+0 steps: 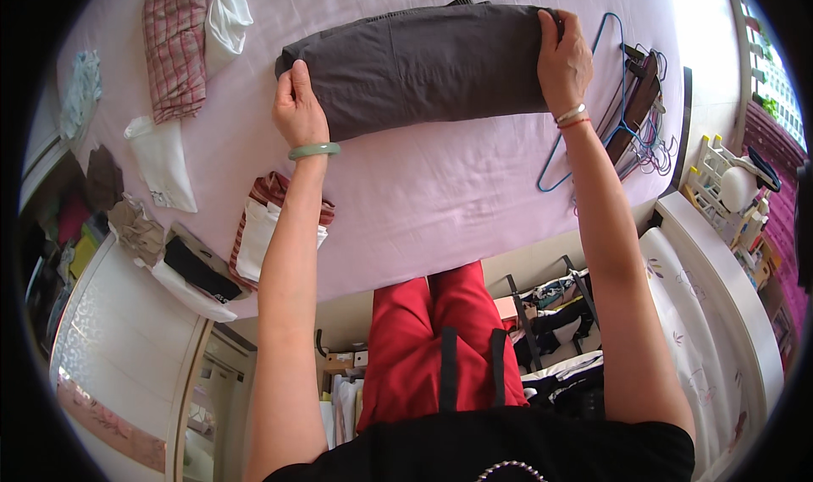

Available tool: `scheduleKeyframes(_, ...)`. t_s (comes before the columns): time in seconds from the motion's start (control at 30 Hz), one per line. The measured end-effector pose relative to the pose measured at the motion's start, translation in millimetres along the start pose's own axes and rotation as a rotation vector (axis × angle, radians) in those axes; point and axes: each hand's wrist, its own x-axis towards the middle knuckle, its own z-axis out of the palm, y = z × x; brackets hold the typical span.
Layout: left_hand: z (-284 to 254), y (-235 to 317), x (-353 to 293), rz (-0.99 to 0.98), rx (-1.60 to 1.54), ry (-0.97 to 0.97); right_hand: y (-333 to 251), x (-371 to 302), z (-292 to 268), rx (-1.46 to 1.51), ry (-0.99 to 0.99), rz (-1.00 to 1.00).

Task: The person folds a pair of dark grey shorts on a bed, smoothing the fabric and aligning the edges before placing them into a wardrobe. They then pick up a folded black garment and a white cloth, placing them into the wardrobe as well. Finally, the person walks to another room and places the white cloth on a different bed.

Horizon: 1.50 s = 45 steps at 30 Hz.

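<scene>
A dark grey garment [423, 63], folded into a long band, lies across a pink bed sheet [423, 203]. My left hand [298, 105] presses on the garment's left end, fingers closed over its edge; a green bangle sits on that wrist. My right hand [562, 59] grips the garment's right end, fingers curled over the top edge, with thin bracelets on the wrist.
A bundle of clothes hangers [631, 118] lies right of the garment. A red checked cloth [174, 42] and white cloths [161, 160] lie at the left. A folded striped and white piece [267, 232] sits near the bed's front edge. A white rack [728, 194] stands at far right.
</scene>
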Motion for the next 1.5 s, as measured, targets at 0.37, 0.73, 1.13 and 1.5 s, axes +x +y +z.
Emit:
scheduleKeyframes(0.37,23.7,-17.8,22.7,0.171,0.128,-0.003,12.9,16.3,24.0,-0.125,0.016,-0.086)
scheduleKeyframes(0.73,73.4,5.7,16.8,0.832,0.606,-0.344,-80.6,-15.0,68.5,-0.044,-0.334,-0.617)
scheduleKeyframes(1.13,121.5,-35.2,108.8,0.724,0.626,-0.393,-6.7,79.4,119.0,-0.154,-0.287,-0.385)
scheduleKeyframes(1.5,156.1,-43.0,143.0,0.754,0.565,-0.353,5.0,116.4,153.4,-0.033,-0.252,-0.395)
